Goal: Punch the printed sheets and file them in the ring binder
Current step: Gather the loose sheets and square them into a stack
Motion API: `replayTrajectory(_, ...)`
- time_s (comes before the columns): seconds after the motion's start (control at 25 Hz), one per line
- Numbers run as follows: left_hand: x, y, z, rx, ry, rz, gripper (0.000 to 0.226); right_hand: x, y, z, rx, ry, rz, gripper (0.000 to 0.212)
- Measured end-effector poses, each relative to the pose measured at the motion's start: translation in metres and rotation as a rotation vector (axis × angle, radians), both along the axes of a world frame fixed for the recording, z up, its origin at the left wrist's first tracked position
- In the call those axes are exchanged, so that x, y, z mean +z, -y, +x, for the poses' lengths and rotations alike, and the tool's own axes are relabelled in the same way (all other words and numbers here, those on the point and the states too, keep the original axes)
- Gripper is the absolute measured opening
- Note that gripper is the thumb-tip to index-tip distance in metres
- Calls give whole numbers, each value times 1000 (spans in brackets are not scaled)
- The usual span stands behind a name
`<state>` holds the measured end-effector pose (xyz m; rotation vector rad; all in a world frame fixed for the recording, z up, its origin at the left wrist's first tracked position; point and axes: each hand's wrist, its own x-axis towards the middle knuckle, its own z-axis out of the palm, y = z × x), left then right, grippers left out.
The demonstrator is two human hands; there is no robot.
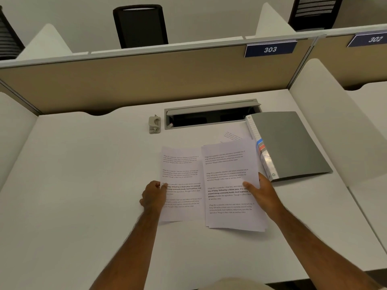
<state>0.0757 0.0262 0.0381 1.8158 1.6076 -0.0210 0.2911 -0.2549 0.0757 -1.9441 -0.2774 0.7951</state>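
My left hand (154, 196) pinches the left edge of a single sheet (181, 185), thumb on top; my right hand (260, 192) grips the right edge of the stack (232, 185) beside it, thumb over the print. I should slide the loose sheet onto the stack and tap all edges square, since a crooked pile will probably punch uneven holes. The hole punch (154, 124) stands farther back on the worktop (83, 185), well apart. The ring binder (291, 143) lies closed just right of the stack.
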Motion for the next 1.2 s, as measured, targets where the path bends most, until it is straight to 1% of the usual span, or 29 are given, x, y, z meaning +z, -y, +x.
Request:
replayTrajectory(0.16,20,-8,-18,32,235,-1,20,1,-5,-5,29,29,-19,40)
replayTrajectory(0.36,58,-16,-38,100,389,62,22,-5,-11,-13,39,55,-27,46)
replayTrajectory(0.48,76,-14,-47,150,519,11,19,-6,-19,-21,48,70,-27,45)
replayTrajectory(0.6,86,-5,-52,165,631,-59,16,-1,-33,-33,65,56,-3,50)
replayTrajectory(0.8,87,17,-57,92,693,-151,14,4,-56,-52,70,-61,93,55)
replayTrajectory(0.84,86,21,-58,88,695,-158,13,8,-61,-57,60,-88,121,53)
replayTrajectory(0.96,86,27,-61,107,708,-183,16,26,-79,-71,-8,-185,211,40)
replayTrajectory(1.04,88,28,-62,102,727,-246,22,31,-87,-77,-56,-174,260,35)
replayTrajectory(1.12,89,26,-64,58,730,-333,27,35,-91,-83,-142,-87,311,33)
replayTrajectory(1.2,87,24,-64,-10,698,-388,29,35,-94,-87,-136,-70,346,45)
